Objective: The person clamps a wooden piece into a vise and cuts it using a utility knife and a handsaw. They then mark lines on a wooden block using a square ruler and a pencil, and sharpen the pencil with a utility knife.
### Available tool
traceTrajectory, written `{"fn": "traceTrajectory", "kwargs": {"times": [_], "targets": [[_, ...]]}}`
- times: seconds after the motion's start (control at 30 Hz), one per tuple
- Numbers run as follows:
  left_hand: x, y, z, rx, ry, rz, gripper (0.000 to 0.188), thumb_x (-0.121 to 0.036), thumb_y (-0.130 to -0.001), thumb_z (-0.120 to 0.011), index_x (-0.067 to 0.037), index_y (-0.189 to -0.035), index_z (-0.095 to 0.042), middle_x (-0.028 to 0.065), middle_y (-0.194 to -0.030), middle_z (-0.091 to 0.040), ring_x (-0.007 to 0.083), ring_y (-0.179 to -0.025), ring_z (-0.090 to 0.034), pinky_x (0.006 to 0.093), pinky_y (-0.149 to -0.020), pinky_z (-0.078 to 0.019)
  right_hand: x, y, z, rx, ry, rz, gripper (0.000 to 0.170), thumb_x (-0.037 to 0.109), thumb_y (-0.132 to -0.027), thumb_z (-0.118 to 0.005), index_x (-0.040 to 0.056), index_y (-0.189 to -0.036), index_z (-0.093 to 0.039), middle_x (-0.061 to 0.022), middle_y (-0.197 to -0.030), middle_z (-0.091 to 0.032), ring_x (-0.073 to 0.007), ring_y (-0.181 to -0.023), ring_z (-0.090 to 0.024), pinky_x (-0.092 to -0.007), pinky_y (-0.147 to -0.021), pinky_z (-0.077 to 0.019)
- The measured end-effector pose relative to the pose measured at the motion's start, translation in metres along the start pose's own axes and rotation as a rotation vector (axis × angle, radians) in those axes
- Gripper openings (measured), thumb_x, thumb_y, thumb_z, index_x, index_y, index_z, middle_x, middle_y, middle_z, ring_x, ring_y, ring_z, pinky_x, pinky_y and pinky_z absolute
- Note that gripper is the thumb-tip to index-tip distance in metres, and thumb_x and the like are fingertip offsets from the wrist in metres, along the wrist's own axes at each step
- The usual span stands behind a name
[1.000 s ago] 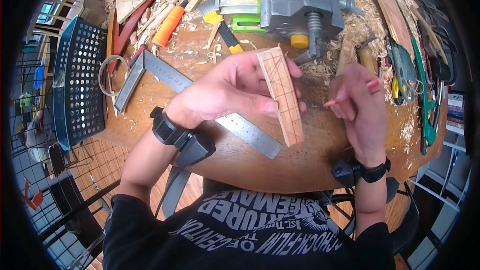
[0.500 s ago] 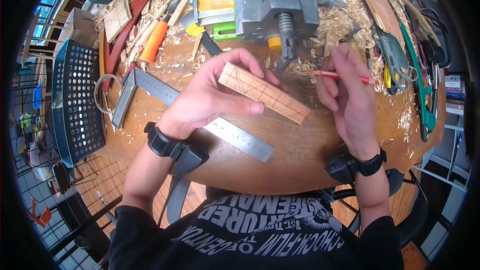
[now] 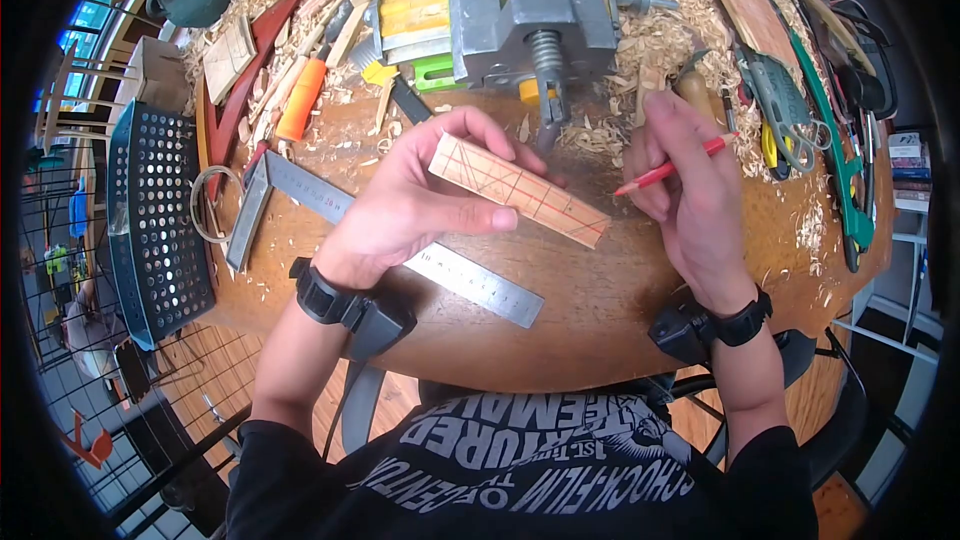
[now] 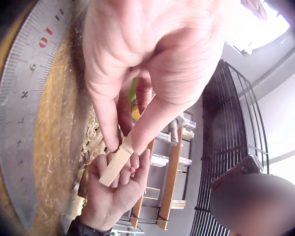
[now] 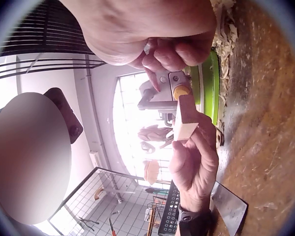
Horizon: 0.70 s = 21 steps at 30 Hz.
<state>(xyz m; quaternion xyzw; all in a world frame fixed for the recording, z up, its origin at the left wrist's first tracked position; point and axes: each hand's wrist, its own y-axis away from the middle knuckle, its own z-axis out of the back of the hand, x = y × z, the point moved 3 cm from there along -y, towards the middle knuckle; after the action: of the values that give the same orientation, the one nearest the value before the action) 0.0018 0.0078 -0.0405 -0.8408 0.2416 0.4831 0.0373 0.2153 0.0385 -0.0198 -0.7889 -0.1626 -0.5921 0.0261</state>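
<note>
Dark blue-green perforated plastic basket (image 3: 165,220): I saw it at the left edge of the brown wooden table (image 3: 590,340).
Thin pale ring (image 3: 194,195): it was just right of the basket, near the handle of the square.
Silver steel square with a graduated blade (image 3: 480,290): it lay flat, its blade slanting towards the near edge and passing beneath the left wrist.
Orange cylindrical handle (image 3: 301,100): this lay farther back, among pale curled wood shavings (image 3: 660,45).
Left hand (image 3: 400,200): partly closed, it gripped a pale rectangular wooden block (image 3: 520,188) ruled with red and dark lines, thumb across the marked face and fingers behind.
Block: held above the table between the two hands, it slanted down from left to right.
Grey metal vise (image 3: 585,30): it stood on the far side, beyond the block.
Red pencil (image 3: 650,177): its tip pointed left, near the block's right end but apart from it.
Right hand (image 3: 695,185): its fingers were curled, pinching the pencil.
Long green tool (image 3: 855,225): it lay at the far right.
</note>
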Motion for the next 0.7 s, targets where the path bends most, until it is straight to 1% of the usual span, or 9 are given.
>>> {"fn": "traceTrajectory", "kwargs": {"times": [0.03, 0.17, 0.3, 0.37, 0.4, 0.47, 0.5, 0.57, 0.7], "targets": [[0.0, 0.0, 0.0, 0.0, 0.0, -0.005, 0.043, 0.016, -0.072, -0.075, -0.007, -0.103, -0.054, 0.0133, -0.115, -0.064, 0.0361, -0.119, -0.061, 0.0459, -0.102, -0.0522, 0.0, 0.0, 0.0, 0.003, 0.0, 0.012, 0.034, 0.031, -0.101, -0.058, 0.0103, -0.075, -0.053, 0.0055, -0.057, -0.044, -0.0023, -0.045, -0.035, -0.0214, -0.043, -0.0235], [0.0, 0.001, 0.0, -0.009, -0.033, 0.009, 0.042, 0.016, -0.073, -0.074, -0.006, -0.103, -0.055, 0.0134, -0.114, -0.065, 0.0361, -0.118, -0.061, 0.045, -0.101, -0.0528, 0.003, 0.001, -0.003, 0.012, 0.008, -0.004, 0.033, 0.03, -0.1, -0.06, 0.0106, -0.073, -0.054, 0.0055, -0.058, -0.045, -0.0023, -0.046, -0.036, -0.0212, -0.043, -0.0241], [-0.001, 0.001, -0.005, 0.012, -0.166, -0.013, 0.04, 0.014, -0.074, -0.075, -0.005, -0.102, -0.056, 0.0128, -0.113, -0.065, 0.035, -0.119, -0.061, 0.0443, -0.101, -0.053, 0.0, -0.001, -0.001, 0.031, 0.051, -0.038, 0.036, 0.027, -0.096, -0.066, 0.0117, -0.068, -0.049, 0.006, -0.057, -0.044, -0.0016, -0.047, -0.036, -0.0209, -0.044, -0.0243], [0.001, 0.001, -0.005, -0.034, -0.282, 0.001, 0.039, 0.013, -0.074, -0.076, -0.005, -0.102, -0.057, 0.0116, -0.113, -0.066, 0.0287, -0.116, -0.063, 0.0391, -0.099, -0.0531, 0.0, -0.001, -0.002, 0.018, 0.059, -0.027, 0.038, 0.026, -0.095, -0.068, 0.0118, -0.066, -0.047, 0.0063, -0.056, -0.044, -0.0013, -0.048, -0.036, -0.0207, -0.044, -0.0247], [0.001, 0.001, -0.004, -0.031, -0.285, 0.003, 0.039, 0.013, -0.074, -0.076, -0.005, -0.102, -0.057, 0.0116, -0.113, -0.066, 0.0287, -0.116, -0.063, 0.0391, -0.099, -0.0531, 0.0, -0.001, -0.002, 0.003, 0.076, -0.034, 0.04, 0.026, -0.094, -0.069, 0.0119, -0.065, -0.046, 0.0065, -0.056, -0.043, -0.0011, -0.048, -0.036, -0.0204, -0.044, -0.0251], [-0.001, 0.001, -0.004, -0.023, -0.456, -0.089, 0.038, 0.012, -0.074, -0.077, -0.005, -0.102, -0.059, 0.0101, -0.113, -0.066, 0.0207, -0.111, -0.064, 0.0336, -0.097, -0.0519, 0.001, -0.001, -0.002, -0.017, 0.091, -0.041, 0.042, 0.026, -0.093, -0.071, 0.0119, -0.064, -0.044, 0.0067, -0.055, -0.043, -0.0009, -0.048, -0.037, -0.0201, -0.044, -0.0254], [-0.001, 0.002, -0.005, -0.019, -0.458, -0.088, 0.038, 0.012, -0.074, -0.077, -0.005, -0.102, -0.059, 0.0101, -0.113, -0.066, 0.0207, -0.111, -0.064, 0.0336, -0.097, -0.0519, 0.0, -0.002, -0.002, -0.018, 0.102, -0.043, 0.042, 0.027, -0.093, -0.071, 0.0117, -0.064, -0.044, 0.0065, -0.055, -0.044, -0.0011, -0.048, -0.038, -0.0199, -0.044, -0.026], [-0.003, 0.004, -0.007, -0.061, -0.555, -0.079, 0.037, 0.011, -0.074, -0.079, -0.005, -0.101, -0.06, 0.0091, -0.112, -0.067, 0.0151, -0.106, -0.063, 0.0302, -0.095, -0.0504, -0.001, -0.002, -0.001, -0.022, 0.111, -0.044, 0.043, 0.028, -0.093, -0.071, 0.0114, -0.064, -0.044, 0.0063, -0.054, -0.044, -0.0014, -0.047, -0.039, -0.0198, -0.043, -0.0266], [-0.007, 0.007, -0.01, -0.067, -0.765, -0.121, 0.036, 0.01, -0.073, -0.081, -0.003, -0.1, -0.061, 0.0085, -0.11, -0.067, 0.0142, -0.105, -0.063, 0.0301, -0.095, -0.0497, -0.001, -0.002, -0.003, -0.033, 0.115, -0.041, 0.044, 0.033, -0.094, -0.069, 0.0107, -0.064, -0.047, 0.0057, -0.053, -0.046, -0.0013, -0.045, -0.039, -0.0198, -0.042, -0.0272]]}}
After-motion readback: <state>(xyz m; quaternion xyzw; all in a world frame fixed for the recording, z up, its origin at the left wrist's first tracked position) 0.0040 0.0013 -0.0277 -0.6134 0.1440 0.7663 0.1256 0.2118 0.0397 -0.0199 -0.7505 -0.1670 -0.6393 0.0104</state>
